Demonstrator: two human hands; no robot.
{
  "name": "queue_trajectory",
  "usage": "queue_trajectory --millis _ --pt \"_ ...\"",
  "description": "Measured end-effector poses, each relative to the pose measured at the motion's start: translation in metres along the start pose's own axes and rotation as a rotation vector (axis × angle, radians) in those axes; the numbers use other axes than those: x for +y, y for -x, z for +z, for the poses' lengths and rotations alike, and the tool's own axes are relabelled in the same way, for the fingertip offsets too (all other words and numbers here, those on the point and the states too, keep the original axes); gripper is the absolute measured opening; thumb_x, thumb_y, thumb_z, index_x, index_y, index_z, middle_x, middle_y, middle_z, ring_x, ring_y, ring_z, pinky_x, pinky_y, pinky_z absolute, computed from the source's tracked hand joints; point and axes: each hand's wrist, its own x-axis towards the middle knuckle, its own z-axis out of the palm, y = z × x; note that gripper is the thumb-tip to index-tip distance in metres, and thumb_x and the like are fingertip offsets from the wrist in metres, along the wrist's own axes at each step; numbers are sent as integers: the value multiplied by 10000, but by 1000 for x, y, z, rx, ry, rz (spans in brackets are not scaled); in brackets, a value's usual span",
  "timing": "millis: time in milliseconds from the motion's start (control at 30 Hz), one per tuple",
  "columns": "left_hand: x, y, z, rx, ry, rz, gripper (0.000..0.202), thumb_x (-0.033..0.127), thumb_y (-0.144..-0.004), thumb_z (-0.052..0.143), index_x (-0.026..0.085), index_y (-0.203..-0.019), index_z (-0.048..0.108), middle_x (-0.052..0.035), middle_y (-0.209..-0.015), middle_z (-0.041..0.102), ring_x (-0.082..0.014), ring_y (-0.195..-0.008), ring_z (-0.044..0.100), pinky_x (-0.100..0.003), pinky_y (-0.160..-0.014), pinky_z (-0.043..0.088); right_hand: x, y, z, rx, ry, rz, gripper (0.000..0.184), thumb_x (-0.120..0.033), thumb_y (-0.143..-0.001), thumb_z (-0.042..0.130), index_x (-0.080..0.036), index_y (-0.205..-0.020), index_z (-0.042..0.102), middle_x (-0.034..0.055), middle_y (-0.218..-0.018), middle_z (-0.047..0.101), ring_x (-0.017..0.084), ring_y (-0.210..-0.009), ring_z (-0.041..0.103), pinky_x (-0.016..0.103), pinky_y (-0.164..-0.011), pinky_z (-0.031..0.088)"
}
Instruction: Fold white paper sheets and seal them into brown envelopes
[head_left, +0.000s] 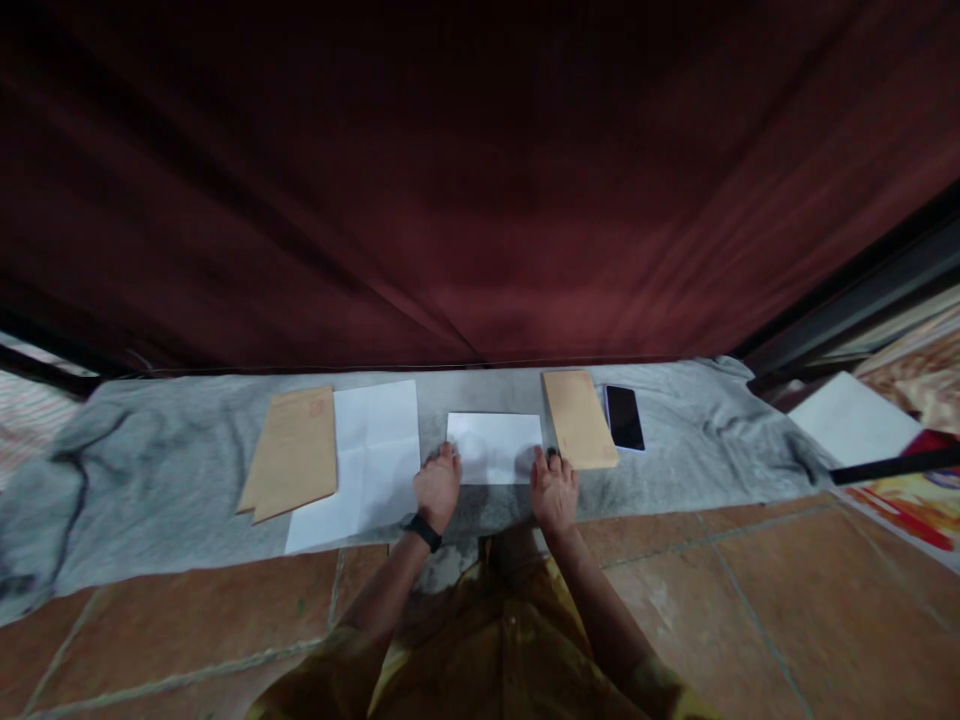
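Note:
A white folded sheet of paper [496, 450] lies flat on a grey cloth in front of me. At its left edge my left hand [439, 487] is closed, fingers curled and pinching the border. My right hand [553, 490] grips the opposite edge, its fingers bent and thumb close to the paper. Just beyond the right fingers is a brown envelope [581, 420], slightly slanted. To the left of my left hand a larger white sheet with crease lines [377, 450] is spread out, partly under several brown envelopes [298, 450].
A dark-screened phone [625, 417] rests right of the single envelope. The grey cloth [697, 430] covers a long narrow surface backed by a dark red curtain [480, 200]. At the far right are a white sheet [855, 420] and a colourful printed item [911, 500]. Tiled floor [712, 590] lies below.

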Motion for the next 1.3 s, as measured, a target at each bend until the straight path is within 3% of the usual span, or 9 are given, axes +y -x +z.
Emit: queue_trajectory --millis 233,333,467,600,700,800,900,1033,1300 --pt "-3 5 5 94 -110 177 326 119 -1004 399 140 -1270 587 -130 -976 693 -256 -989 681 -319 -764 525 -2 1 -4 23 14 -13 399 -268 -1033 409 -189 -1382 585 152 -1036 637 287 -966 562 405 -821 406" --pt "-3 7 6 125 -142 209 357 76 -978 419 140 -1290 581 -133 -1001 685 -264 -1017 657 -357 -830 523 -5 -1 -5 33 25 -34 411 -324 -1031 432 -146 -1366 589 181 -1121 636 311 -1011 543 426 -843 412" --pt "0 8 7 155 -144 212 342 87 -985 404 155 -1251 607 -122 -1024 680 -273 -1029 633 -411 -879 520 -8 -5 -3 10 18 -123 379 -221 -1018 412 -98 -1316 611 200 -1305 597 310 -1078 519 430 -909 408" --pt "0 5 11 181 -119 230 368 69 -969 388 124 -1260 606 -177 -1192 643 -303 -1124 597 -462 -932 506 -7 -6 -1 -8 -1 -134 375 -197 -1008 418 -102 -1315 612 192 -1312 602 308 -1087 517 433 -913 403" --pt "-5 1 20 186 -16 422 529 -8 -910 379 149 -1389 536 -164 -1469 513 -283 -1276 528 -448 -1040 465 -6 -6 0 -9 -1 -131 369 -210 -1010 424 -113 -1312 615 192 -1307 602 308 -1100 519 438 -923 396" --pt "-10 -3 31 156 95 581 629 -27 -875 360 214 -1433 518 -89 -1526 492 -240 -1346 491 -425 -1108 430 -6 -5 2 -3 0 -126 370 -206 -1007 429 -115 -1316 611 192 -1292 608 307 -1098 518 438 -919 396" --pt "-8 -4 39 166 150 554 525 80 -932 388 216 -1412 551 -87 -1483 544 -244 -1366 486 -433 -1130 416 -6 -4 4 12 3 -137 375 -210 -1006 432 -101 -1322 602 192 -1296 607 304 -1083 515 435 -913 400" --pt "3 3 47 189 172 517 455 270 -1001 438 260 -1450 512 -73 -1546 479 -291 -1429 416 -501 -1141 387 -5 -3 5 34 6 -135 378 -206 -1012 421 -83 -1326 592 191 -1309 602 292 -1078 517 422 -914 399" --pt "11 11 58 219 112 474 490 310 -1018 408 286 -1507 441 -52 -1630 351 -282 -1524 260 -504 -1210 286 -8 -6 0 59 -64 -113 412 -178 -1005 404 -84 -1367 578 210 -1377 586 322 -1207 523 470 -1005 404"
